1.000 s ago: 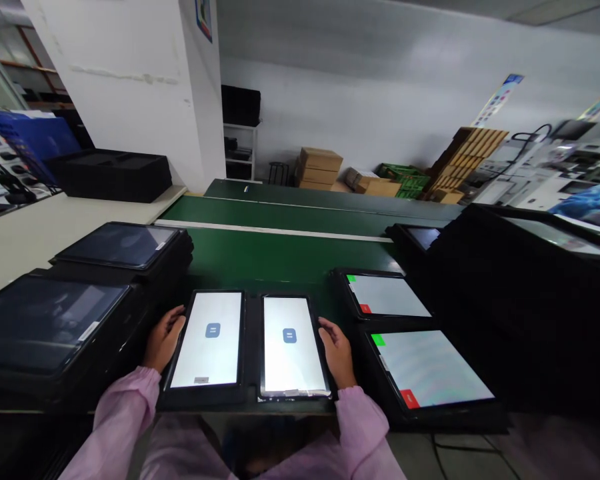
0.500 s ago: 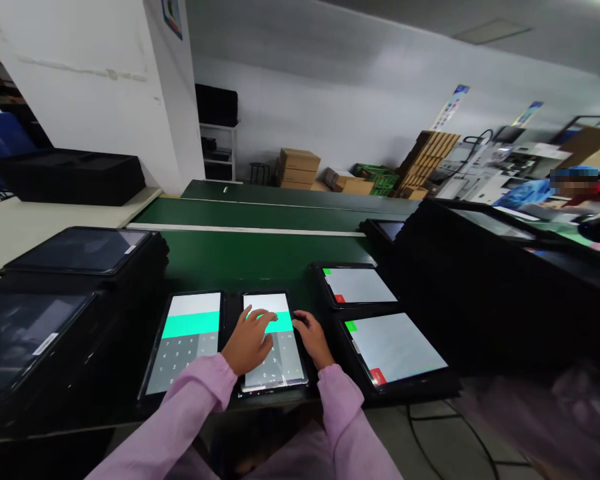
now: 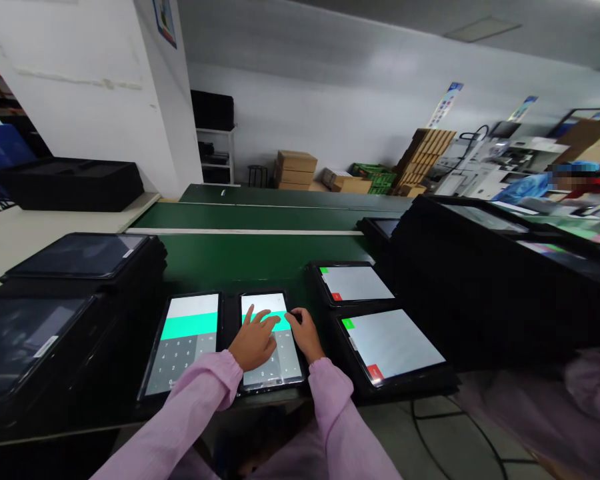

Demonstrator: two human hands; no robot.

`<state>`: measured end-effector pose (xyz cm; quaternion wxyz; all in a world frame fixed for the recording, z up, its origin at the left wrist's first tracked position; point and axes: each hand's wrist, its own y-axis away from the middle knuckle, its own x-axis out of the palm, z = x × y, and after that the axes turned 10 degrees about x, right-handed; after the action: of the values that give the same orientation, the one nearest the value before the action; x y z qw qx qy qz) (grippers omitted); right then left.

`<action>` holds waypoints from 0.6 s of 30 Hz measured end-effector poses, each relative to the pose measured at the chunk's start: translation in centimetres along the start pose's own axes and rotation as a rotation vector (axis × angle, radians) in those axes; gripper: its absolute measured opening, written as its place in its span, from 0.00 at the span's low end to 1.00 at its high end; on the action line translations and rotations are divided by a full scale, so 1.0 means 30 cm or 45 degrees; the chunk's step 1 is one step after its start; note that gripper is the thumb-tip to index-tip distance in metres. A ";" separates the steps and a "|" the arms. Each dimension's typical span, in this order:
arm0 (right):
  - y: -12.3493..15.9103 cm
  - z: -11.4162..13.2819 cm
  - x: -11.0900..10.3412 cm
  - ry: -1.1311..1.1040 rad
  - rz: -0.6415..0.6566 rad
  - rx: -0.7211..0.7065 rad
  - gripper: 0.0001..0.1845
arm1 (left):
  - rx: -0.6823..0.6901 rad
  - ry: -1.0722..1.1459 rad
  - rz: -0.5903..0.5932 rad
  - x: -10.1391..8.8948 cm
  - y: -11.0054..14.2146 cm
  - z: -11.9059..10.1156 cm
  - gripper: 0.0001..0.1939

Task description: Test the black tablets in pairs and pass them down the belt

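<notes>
Two tablets lie side by side in front of me, each with a calculator on its lit screen: a left tablet and a right tablet. My left hand reaches across onto the right tablet's screen, fingers spread over the green band and keypad. At that tablet's right edge is my right hand, its fingers bent apart over the rim and the screen's edge. Whether any fingertip presses the glass I cannot tell. Neither hand grips anything. Part of the right keypad is hidden under my left hand.
On the right lie two tablets with white screens, a far one and a near one. Dark-screened tablets rest on black trays at left. A tall black tray stack stands at right. A person in blue is beyond it.
Both centre tablets went from white screens with an icon to calculators. My left hand moved right, from the left tablet's edge onto the right tablet. The camera view has turned right.
</notes>
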<state>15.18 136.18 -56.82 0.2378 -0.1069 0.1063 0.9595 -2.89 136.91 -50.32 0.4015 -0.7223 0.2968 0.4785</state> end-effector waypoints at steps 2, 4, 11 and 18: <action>0.000 0.000 0.001 0.012 -0.013 -0.005 0.18 | -0.010 0.009 -0.001 -0.005 -0.001 -0.004 0.24; 0.000 -0.002 0.003 0.022 -0.027 -0.012 0.18 | -0.021 0.031 -0.035 -0.021 0.003 -0.008 0.23; -0.012 -0.005 -0.003 0.030 -0.012 -0.052 0.16 | -0.209 0.142 -0.171 -0.079 0.094 -0.003 0.21; 0.124 0.037 -0.038 0.134 0.046 -0.335 0.20 | -0.297 0.143 -0.198 -0.100 0.222 -0.018 0.26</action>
<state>14.21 132.75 -54.90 0.1988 -0.1854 -0.0062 0.9623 -9.15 133.23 -49.39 0.3335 -0.8105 0.2043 0.4360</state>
